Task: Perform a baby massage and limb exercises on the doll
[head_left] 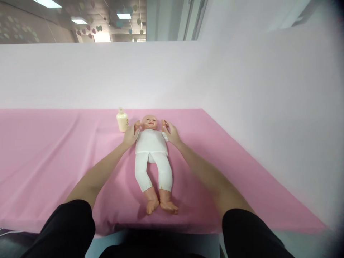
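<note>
A baby doll (151, 143) with a white cloth body lies on its back on a pink sheet (204, 200), head toward the wall and bare feet toward me. Both its arms are bent up beside its head. My left hand (130, 135) is closed around the doll's arm on the left, near its small hand (137, 124). On the other side my right hand (172, 134) grips the doll's other arm just below its hand (163, 124). Some of my fingers are hidden behind the doll's arms. A pale yellow pump bottle (122, 120) stands just beyond my left hand.
A white wall (102, 75) runs along the back of the pink-covered surface, and another white wall (268, 107) borders its right side. Above the back wall is a window (72, 21) with reflections of ceiling lights. The sheet's front edge lies close to my body.
</note>
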Demonstrator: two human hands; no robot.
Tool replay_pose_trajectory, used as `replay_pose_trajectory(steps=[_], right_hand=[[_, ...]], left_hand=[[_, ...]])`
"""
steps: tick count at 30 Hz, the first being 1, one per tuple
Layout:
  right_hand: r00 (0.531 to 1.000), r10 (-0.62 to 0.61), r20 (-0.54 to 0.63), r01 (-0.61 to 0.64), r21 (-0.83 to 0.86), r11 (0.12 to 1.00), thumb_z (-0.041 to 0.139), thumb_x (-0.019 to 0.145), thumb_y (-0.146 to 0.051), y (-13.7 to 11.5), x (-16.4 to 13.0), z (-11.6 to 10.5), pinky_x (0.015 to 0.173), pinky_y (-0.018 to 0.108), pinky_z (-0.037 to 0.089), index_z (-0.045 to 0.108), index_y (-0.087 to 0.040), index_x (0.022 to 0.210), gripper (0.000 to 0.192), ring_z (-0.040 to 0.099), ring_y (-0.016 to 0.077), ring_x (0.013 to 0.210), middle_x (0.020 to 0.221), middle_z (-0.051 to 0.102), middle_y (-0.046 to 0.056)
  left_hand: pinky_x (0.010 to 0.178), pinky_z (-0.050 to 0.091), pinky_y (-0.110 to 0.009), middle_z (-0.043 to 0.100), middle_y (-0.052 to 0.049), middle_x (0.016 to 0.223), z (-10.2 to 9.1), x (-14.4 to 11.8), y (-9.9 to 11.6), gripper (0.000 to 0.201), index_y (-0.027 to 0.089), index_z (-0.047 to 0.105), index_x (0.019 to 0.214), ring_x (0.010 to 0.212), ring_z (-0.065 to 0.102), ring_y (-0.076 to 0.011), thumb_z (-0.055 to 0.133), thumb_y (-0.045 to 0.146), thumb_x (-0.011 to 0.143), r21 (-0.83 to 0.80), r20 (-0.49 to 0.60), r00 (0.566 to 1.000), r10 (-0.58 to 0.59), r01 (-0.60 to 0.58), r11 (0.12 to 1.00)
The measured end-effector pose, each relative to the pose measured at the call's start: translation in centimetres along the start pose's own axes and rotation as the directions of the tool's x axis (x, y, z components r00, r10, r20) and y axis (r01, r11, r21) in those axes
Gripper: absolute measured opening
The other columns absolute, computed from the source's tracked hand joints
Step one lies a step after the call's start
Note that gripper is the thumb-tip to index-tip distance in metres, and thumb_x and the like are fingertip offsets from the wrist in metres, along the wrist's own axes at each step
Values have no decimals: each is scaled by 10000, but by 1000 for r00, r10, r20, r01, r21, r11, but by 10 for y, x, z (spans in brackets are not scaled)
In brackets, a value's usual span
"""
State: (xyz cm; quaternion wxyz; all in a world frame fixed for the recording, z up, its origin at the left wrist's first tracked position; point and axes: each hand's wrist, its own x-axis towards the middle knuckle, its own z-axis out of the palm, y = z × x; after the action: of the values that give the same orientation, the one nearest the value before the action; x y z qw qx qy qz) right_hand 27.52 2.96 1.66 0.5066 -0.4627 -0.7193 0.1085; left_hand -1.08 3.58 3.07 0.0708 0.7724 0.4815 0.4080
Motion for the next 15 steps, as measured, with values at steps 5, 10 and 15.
replay_pose_trajectory(steps=[5, 10, 15], right_hand=[[891, 451, -55, -443, 119, 889, 443, 992, -590, 14, 33, 24, 1009, 365, 516, 575, -158, 1323, 559, 676, 228, 1145, 1274, 708, 146], [821, 571, -7, -570, 52, 820, 470, 1008, -533, 31, 42, 31, 931, 378, 521, 684, -157, 1041, 433, 682, 245, 1000, 1056, 758, 148], [833, 554, 18, -554, 19, 832, 532, 1012, -528, 37, 39, 29, 937, 397, 537, 679, -165, 1042, 393, 677, 188, 951, 1054, 726, 84]], left_hand=[[1119, 450, -441, 663, -182, 1363, 27, 33, -7, 510, 123, 602, 1346, 1305, 607, -307, 296, 433, 1079, -56, 9, 901, -433, 433, 900], [1041, 490, -471, 743, -168, 1217, 39, 45, -22, 540, 197, 702, 1299, 1203, 674, -351, 346, 519, 1051, 37, 97, 826, -555, 554, 831], [1045, 484, -471, 744, -147, 1225, 45, 46, -30, 556, 235, 736, 1239, 1209, 671, -354, 374, 597, 1023, 37, 92, 821, -563, 562, 826]])
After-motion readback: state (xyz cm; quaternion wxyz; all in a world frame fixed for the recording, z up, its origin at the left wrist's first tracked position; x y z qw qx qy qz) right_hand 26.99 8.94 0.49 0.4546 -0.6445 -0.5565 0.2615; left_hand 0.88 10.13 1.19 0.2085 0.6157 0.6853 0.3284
